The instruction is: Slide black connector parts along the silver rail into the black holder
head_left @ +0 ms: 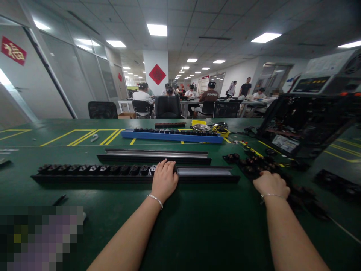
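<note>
Left hand (165,177) down on the long black channel, right hand (272,184) at the heap!
And here's the long black straight-sided channel (208,180) lying across the green desk (197,233), a row of small dark socket-like modules (94,170) filling its left part, a silvery stretch showing to the right; the left hand sits right between, fingers bent over the row's end, its grip impossible to tell. Over on the right, curled fingers meet a loose heap of dark modules (255,163), whatever they hold hidden! Just behind lies a second black channel with a silvery inside (169,159), then a loaded blue straight tray (172,138), and, far right, an opened black computer case (293,124).
</note>
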Tool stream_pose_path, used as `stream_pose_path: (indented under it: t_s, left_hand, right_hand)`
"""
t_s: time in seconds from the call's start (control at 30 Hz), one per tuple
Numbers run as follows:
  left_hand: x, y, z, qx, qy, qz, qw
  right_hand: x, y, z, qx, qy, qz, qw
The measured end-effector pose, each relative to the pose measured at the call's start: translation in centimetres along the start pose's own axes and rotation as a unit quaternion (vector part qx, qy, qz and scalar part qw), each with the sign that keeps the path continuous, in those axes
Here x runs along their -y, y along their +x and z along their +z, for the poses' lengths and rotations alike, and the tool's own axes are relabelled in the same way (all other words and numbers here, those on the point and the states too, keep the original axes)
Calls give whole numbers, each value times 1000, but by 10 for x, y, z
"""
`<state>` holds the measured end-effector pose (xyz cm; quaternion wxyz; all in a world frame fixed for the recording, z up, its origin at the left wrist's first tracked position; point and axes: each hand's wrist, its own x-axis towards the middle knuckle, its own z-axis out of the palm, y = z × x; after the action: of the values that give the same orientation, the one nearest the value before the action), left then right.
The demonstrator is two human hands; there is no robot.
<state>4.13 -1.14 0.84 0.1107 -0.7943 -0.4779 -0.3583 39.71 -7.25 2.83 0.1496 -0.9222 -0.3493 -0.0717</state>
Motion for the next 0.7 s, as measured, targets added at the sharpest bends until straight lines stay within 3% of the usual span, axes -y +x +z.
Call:
stream_pose_path:
  t_s: [0.1,0.2,0.3,0.43,0.5,0.57,0.7]
  left_hand:
    - [9,2,-8,-4,16,-3,1000]
    - [22,0,-16,-4,32,-8,999]
    - [32,-5,-19,-1,38,-12,999]
    - [32,-9,-16,-2,35,-15,999]
    - [30,-10,-13,-3,31,-9,999]
    - [29,-10,-10,-2,28,-4,1000]
    - [28,-10,-9,2,28,-3,1000]
  right_hand:
    - [13,-5,-3,-79,35,-46,995]
    - [40,-19,-1,-121,93,-156,976]
    - [80,-48,7,-106,161,-279,941]
    - [138,-98,18,-25,233,-399,887]
    - [163,-121,21,-7,255,-402,879]
    - [182,-137,23,6,255,-373,892]
    - [202,-154,25,21,229,-338,913]
